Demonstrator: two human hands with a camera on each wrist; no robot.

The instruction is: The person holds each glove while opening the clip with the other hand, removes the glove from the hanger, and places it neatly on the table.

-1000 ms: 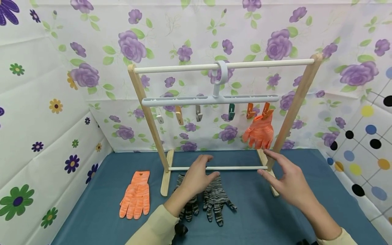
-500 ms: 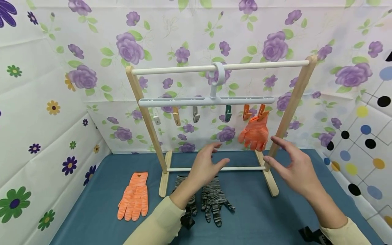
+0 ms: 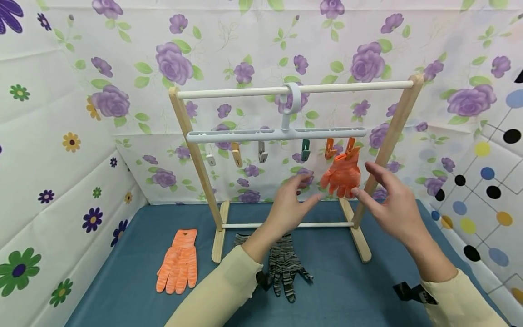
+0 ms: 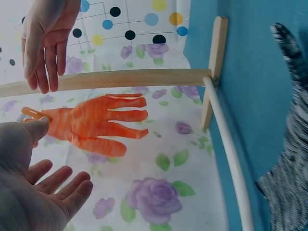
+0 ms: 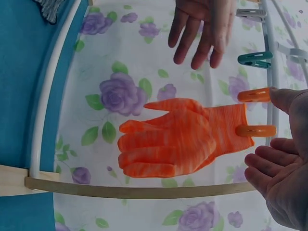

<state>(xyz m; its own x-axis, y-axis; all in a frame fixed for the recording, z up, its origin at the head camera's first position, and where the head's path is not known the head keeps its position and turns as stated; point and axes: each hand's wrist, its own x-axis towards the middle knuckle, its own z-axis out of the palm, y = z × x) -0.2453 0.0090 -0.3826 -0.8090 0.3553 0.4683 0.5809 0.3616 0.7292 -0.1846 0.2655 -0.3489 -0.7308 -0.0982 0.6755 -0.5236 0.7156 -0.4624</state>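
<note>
An orange knit glove (image 3: 342, 176) hangs fingers-down from the grey-white hanger (image 3: 245, 136), its cuff gripped by an orange clothespin (image 5: 256, 131). A second orange clothespin (image 3: 329, 149) beside it hangs free of the glove in the right wrist view. My left hand (image 3: 288, 204) is raised left of the hanging glove, thumb and fingers spread, holding nothing. On the other side my right hand (image 3: 394, 204) is spread too, its thumb tip overlapping the glove's lower edge in the head view. Both palms face inward in the wrist views.
The hanger hooks over the top rod of a wooden rack (image 3: 392, 131). White, yellow, grey and green clothespins (image 3: 305, 150) hang along it. Another orange glove (image 3: 177, 261) lies on the blue cloth at left. Black-grey striped gloves (image 3: 286, 261) lie centre front, partly behind the left arm.
Both hands have risen toward the hanging glove. The left has moved up and to the right, the right upward. The gloves and rack stay put, with a slight shift of the head view.
</note>
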